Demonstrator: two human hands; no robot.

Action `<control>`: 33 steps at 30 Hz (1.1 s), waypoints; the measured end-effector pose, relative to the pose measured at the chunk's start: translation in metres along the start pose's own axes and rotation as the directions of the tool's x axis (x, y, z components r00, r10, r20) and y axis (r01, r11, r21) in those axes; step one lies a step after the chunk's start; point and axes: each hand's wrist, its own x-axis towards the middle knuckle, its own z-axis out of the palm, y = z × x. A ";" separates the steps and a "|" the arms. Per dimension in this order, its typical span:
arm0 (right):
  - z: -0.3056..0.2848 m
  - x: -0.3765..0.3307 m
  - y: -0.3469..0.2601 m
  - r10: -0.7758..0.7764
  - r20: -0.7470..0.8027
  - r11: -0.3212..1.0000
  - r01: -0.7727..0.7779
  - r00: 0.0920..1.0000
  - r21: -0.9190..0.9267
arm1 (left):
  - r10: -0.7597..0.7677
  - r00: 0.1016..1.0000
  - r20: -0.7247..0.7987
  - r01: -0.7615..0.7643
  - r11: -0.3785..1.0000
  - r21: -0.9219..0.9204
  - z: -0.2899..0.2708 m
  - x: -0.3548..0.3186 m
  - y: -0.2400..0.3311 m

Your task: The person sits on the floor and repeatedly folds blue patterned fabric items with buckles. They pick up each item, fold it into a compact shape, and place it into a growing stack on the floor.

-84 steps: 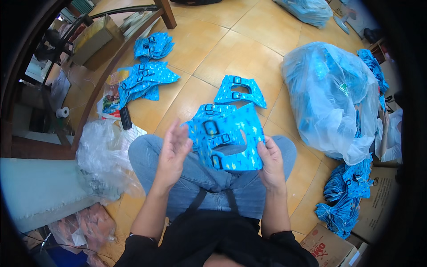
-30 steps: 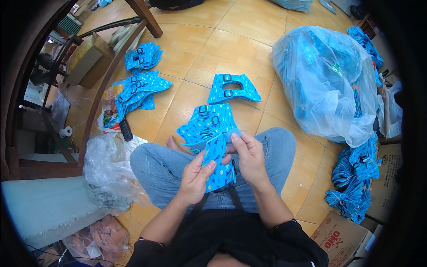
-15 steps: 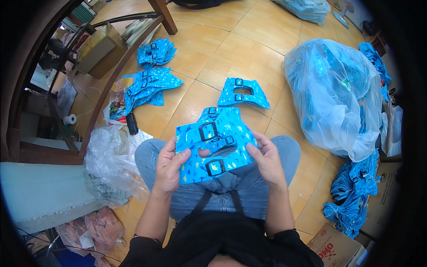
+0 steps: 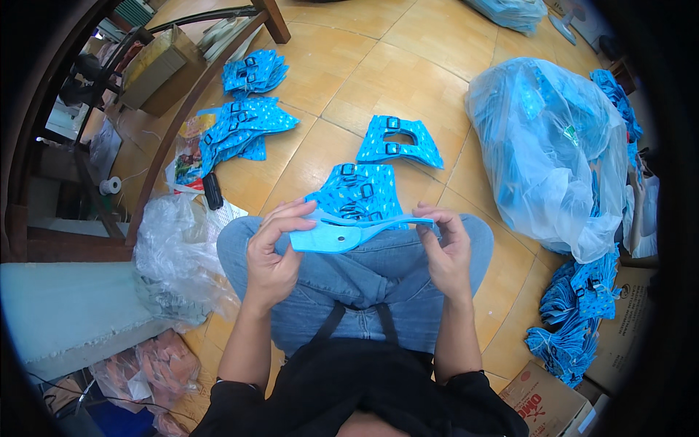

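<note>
I sit on the floor with a blue dotted fabric piece (image 4: 349,231) held flat over my lap, seen nearly edge-on. My left hand (image 4: 273,255) grips its left end and my right hand (image 4: 445,251) pinches its right end. Just beyond my knees lies a small stack of the same blue pieces with black buckles (image 4: 358,191), and a single one (image 4: 399,140) lies farther out on the tiles.
A large clear plastic bag of blue pieces (image 4: 553,146) stands at the right, with a loose heap (image 4: 579,313) and a cardboard box (image 4: 553,400) below it. More blue stacks (image 4: 240,127) lie at the left by a wooden table leg (image 4: 273,18). A crumpled plastic bag (image 4: 178,247) sits beside my left thigh.
The blue piece was held facing up in both hands; now it is tipped flat, almost edge-on, and held lower over my lap.
</note>
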 end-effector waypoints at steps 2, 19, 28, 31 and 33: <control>0.000 -0.001 0.000 0.003 0.018 1.000 -0.003 1.000 0.000 | -0.012 1.000 -0.006 0.012 1.000 -0.023 0.000 0.001 -0.001; -0.016 0.001 -0.024 0.496 0.216 0.689 -0.532 0.841 0.492 | -0.452 0.876 0.170 0.433 0.580 -0.689 -0.005 -0.006 -0.003; -0.018 0.000 -0.016 0.472 0.378 0.352 -0.564 0.796 0.747 | -0.445 0.840 0.310 0.431 0.202 -0.879 -0.003 -0.010 -0.009; -0.018 0.001 -0.016 0.461 0.388 0.336 -0.561 0.798 0.756 | -0.439 0.843 0.310 0.435 0.218 -0.874 -0.003 -0.010 -0.009; -0.018 0.001 -0.017 0.449 0.390 0.335 -0.556 0.804 0.760 | -0.433 0.846 0.309 0.435 0.228 -0.871 -0.003 -0.009 -0.007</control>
